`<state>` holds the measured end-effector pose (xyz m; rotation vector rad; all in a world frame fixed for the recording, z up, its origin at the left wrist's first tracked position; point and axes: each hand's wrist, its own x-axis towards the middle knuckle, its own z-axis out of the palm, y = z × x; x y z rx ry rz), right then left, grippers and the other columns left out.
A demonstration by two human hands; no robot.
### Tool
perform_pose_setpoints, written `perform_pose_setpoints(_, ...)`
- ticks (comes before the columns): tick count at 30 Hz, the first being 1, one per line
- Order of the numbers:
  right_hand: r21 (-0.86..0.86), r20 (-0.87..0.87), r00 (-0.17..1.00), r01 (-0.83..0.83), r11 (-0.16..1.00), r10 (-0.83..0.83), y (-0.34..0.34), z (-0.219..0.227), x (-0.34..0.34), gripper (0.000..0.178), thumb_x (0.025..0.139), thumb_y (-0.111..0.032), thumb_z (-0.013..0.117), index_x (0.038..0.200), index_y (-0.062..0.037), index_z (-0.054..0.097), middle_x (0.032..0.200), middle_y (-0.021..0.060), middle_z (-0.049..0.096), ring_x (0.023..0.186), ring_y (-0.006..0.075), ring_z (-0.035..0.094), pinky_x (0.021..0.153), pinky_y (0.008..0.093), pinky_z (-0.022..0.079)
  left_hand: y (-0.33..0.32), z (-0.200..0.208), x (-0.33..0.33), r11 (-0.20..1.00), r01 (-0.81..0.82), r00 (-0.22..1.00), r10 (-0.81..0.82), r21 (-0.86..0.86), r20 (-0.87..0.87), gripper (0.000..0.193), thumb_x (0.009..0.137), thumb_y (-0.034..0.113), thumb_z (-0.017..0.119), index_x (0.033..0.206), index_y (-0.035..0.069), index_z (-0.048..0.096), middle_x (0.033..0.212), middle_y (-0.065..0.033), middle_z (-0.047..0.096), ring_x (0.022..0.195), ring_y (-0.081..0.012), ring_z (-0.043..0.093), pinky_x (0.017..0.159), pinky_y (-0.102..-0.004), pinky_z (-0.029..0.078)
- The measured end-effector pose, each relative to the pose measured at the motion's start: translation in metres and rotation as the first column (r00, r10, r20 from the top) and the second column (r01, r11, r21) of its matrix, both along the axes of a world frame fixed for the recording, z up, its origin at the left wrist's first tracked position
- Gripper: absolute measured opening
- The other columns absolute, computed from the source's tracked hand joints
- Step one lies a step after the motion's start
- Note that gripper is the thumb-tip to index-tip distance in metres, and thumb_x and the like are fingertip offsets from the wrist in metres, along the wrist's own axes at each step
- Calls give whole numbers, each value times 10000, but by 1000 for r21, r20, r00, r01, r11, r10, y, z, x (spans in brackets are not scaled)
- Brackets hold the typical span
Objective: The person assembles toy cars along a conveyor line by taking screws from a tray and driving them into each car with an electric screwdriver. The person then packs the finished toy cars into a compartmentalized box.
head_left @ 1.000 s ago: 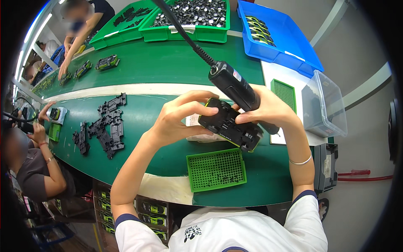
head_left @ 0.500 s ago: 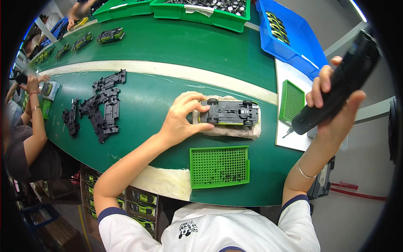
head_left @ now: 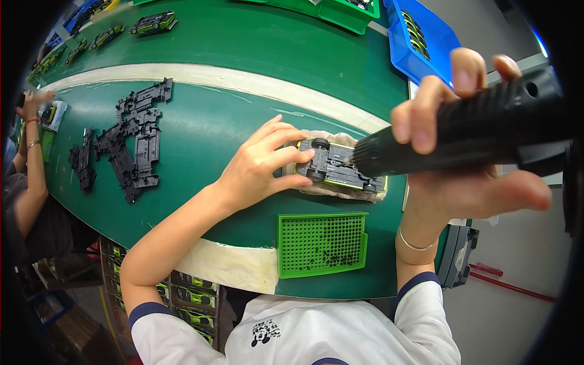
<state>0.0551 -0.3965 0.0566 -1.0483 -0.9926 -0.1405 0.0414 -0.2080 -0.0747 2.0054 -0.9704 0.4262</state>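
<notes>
An upside-down toy car [head_left: 328, 165], black underneath with a yellow-green edge, lies on a pale cloth pad [head_left: 345, 140]. My left hand [head_left: 260, 159] grips its left end, thumb and fingers on opposite sides. In my right hand [head_left: 447, 131] is a black electric screwdriver [head_left: 468, 121], held nearly level with its tip down at the middle of the car's underside. The body of the tool covers part of the car's right end, and whether a screw is under the tip cannot be made out. In front of the pad sits a green perforated tray [head_left: 321, 244] with small dark screws.
Black plastic chassis parts [head_left: 135, 143] are piled to the left. Several toy cars [head_left: 152, 23] stand along the far side. A green bin [head_left: 347, 15] and a blue bin [head_left: 420, 42] are at the back. At far left, a co-worker's arm [head_left: 35, 155] reaches in.
My right hand has brought the screwdriver left and down from beside the table onto the car. My left hand still holds the car, now slightly tilted. The view has shifted a little.
</notes>
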Motion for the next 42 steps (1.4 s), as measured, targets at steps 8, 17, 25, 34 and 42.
perform_pose_setpoints(8,-113,43,986,-154,982,159,19,-16,19,934,647,-706,563,1281,-95,251,952,86,412,599,170,509,544,298,437,0,0,-2,989,-45,995,31,-140,-98,341,556,135,786,777,35,545,968,-92,602,953,-266,560,938,-457,398)
perform_pose_setpoints(17,-171,41,992,-108,979,117,27,-29,28,823,726,-658,526,1254,-87,255,804,88,443,570,164,505,538,308,449,1,-1,-1,988,-21,996,7,-152,-91,332,541,132,788,722,31,529,990,-101,604,945,-279,559,907,-438,422)
perform_pose_setpoints(25,-383,-86,935,288,878,-344,48,-26,2,757,745,-618,543,1172,-51,281,751,90,454,516,155,505,503,281,451,-1,-4,-3,985,-40,994,22,-169,-106,319,540,143,788,708,40,538,970,-103,607,924,-275,565,914,-416,422)
perform_pose_setpoints(34,-404,-221,954,98,909,-201,52,-34,11,777,714,-676,518,1118,-48,304,655,70,455,452,138,471,428,241,398,2,-3,-3,993,-19,997,10,-118,-82,279,591,174,756,716,46,542,974,-98,601,923,-269,568,923,-416,419)
perform_pose_setpoints(42,-394,-200,957,118,911,-210,54,-35,12,791,700,-680,529,1122,-53,296,656,69,453,458,140,474,436,243,403,4,-4,-3,993,-18,999,12,-115,-52,284,597,189,754,721,48,541,983,-101,596,944,-277,560,935,-416,415)
